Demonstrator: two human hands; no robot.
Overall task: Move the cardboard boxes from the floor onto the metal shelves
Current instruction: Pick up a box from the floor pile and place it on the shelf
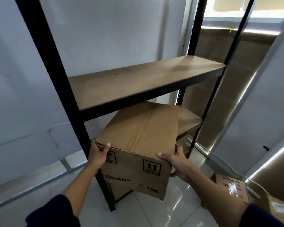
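Note:
A brown cardboard box (141,133) with arrow symbols and black print is held between both hands, its far end pushed in under the upper shelf board (138,79) of the black metal shelf unit (56,71). My left hand (97,154) grips its near left corner. My right hand (177,163) grips its near right corner and side. The box tilts, its near end sticking out over the floor. A lower shelf board (189,117) shows to the right behind the box; whether the box rests on it is hidden.
Another printed cardboard box (229,185) sits on the white tiled floor at the lower right, with a labelled one (279,208) beside it. A white wall stands behind the shelves, and a paper-covered window (220,46) with metal frames is on the right.

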